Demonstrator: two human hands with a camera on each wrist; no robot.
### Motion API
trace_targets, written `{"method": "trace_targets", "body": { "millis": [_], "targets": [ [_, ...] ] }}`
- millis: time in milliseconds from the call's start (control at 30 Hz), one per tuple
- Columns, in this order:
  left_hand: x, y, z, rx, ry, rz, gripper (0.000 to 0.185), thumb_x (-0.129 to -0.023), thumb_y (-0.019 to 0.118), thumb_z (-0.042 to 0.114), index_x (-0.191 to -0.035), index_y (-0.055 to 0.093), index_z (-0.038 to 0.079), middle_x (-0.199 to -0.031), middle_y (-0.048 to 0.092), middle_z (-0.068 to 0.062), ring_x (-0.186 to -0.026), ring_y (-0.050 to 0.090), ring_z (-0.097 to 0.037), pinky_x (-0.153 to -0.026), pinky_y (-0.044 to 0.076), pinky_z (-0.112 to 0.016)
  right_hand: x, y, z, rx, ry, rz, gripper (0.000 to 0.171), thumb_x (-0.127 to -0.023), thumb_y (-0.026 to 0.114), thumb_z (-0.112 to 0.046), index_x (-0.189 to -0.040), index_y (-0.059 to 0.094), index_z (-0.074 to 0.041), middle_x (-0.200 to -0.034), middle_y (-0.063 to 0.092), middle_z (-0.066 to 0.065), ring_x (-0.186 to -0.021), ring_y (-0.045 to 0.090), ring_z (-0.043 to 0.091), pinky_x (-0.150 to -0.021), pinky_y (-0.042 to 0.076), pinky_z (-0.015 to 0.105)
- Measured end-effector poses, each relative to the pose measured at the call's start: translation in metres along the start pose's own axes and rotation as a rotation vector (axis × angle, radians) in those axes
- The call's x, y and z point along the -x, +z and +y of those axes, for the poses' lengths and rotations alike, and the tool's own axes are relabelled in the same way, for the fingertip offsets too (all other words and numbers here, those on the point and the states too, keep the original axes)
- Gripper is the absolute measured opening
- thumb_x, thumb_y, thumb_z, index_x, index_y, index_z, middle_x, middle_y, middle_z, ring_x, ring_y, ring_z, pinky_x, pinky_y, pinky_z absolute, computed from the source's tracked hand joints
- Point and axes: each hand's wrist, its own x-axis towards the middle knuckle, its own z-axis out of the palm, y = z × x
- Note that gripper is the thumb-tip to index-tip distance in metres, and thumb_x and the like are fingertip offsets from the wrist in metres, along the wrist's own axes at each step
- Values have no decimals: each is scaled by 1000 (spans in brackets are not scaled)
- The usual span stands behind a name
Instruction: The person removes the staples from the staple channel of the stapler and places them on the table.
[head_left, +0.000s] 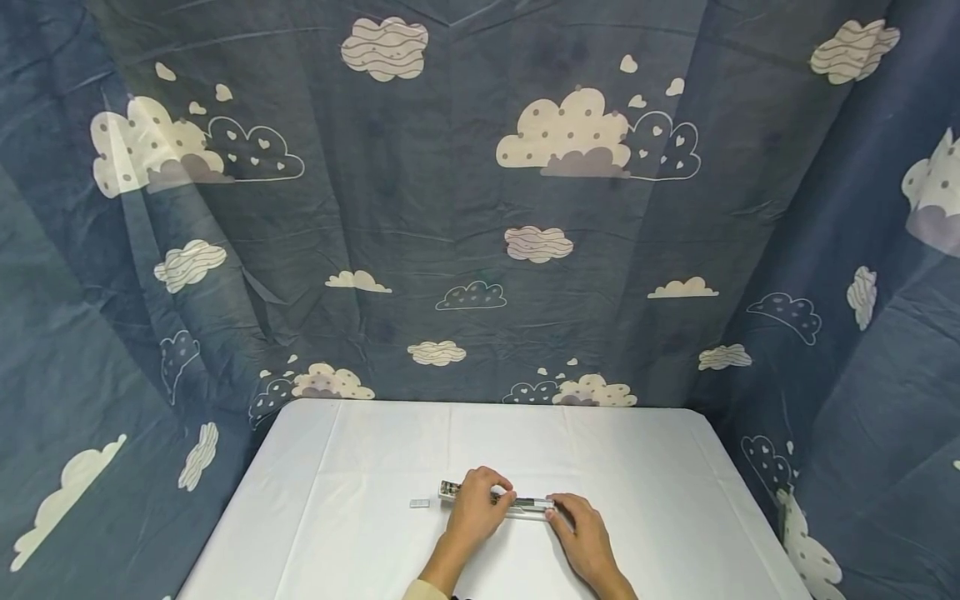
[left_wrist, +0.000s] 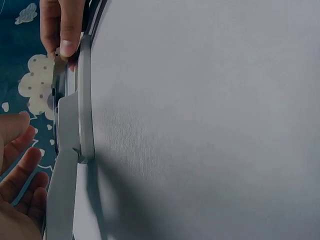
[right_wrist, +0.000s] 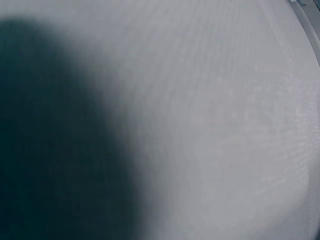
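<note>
We see a long, slim case (head_left: 525,505) lying flat on the white counter (head_left: 360,467), near the front edge and about midway across. Its long axis runs left to right before us, with the left end angled slightly away from us and the right end a touch nearer. It looks pale and partly see-through, with a darker printed patch at its left end; the finer detail is too small for us to read. In the left wrist view the case (left_wrist: 82,100) shows as a thin grey strip with a flat lid or panel standing off it, seen edge-on.

Our left hand (head_left: 480,500) lies over the left-middle part of the case, fingers curled down onto it and gripping it from above. Our right hand (head_left: 581,529) meets the right end, with the fingertips pinching that end; in the left wrist view a thumb and finger (left_wrist: 62,27) of this hand clasp the edge of the case. The left fingers (left_wrist: 20,170) appear loosely bent at the bottom of that view.

A small grey piece (head_left: 420,503) lies on the counter just beside the left end of the case, apart from both hands.

The right wrist view gives only white counter cloth (right_wrist: 210,120) and a dark shadow.

Behind the counter hangs a blue curtain (head_left: 480,208) printed with clouds.
</note>
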Motion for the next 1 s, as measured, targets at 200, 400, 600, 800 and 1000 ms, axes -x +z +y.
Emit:
{"method": "trace_targets", "body": {
  "millis": [200, 400, 600, 800, 1000],
  "targets": [
    [1, 9, 5, -4, 35, -30, 6, -88, 81, 24, -91, 79, 20, -102, 74, 3, -102, 64, -19, -94, 55, -41, 0, 0, 3, -3, -16, 8, 30, -98, 70, -32, -125, 70, -18, -134, 68, 9, -132, 59, 36, -113, 41, 60],
    [1, 20, 6, -41, 57, -23, 5, -84, 85, 25, -86, 80, 23, -93, 74, 8, -95, 63, -13, -87, 54, -34, -2, 3, 5, 8, -17, 1, 31, -98, 69, -34, -126, 70, -19, -134, 68, 7, -132, 59, 34, -113, 41, 58],
    [2, 27, 8, -57, 75, -14, 7, -82, 86, 25, -82, 79, 24, -88, 72, 12, -97, 64, -13, -91, 54, -36, -2, 3, 3, 18, 8, -8, 32, -98, 69, -33, -127, 69, -19, -136, 67, 8, -133, 57, 34, -115, 40, 58],
    [2, 33, 6, -94, 98, 1, 6, -81, 86, 27, -81, 80, 25, -87, 72, 13, -97, 65, -13, -91, 54, -36, -2, 3, 2, 23, 19, -8, 32, -98, 69, -33, -127, 68, -18, -136, 67, 8, -134, 56, 34, -115, 38, 59],
    [2, 37, 10, -101, 96, -4, 6, -82, 86, 26, -83, 80, 25, -86, 74, 13, -97, 65, -13, -91, 53, -36, -2, 1, 3, 34, 11, -12, 33, -99, 67, -36, -127, 68, -19, -137, 66, 8, -134, 56, 35, -114, 39, 60]
  ]
}}
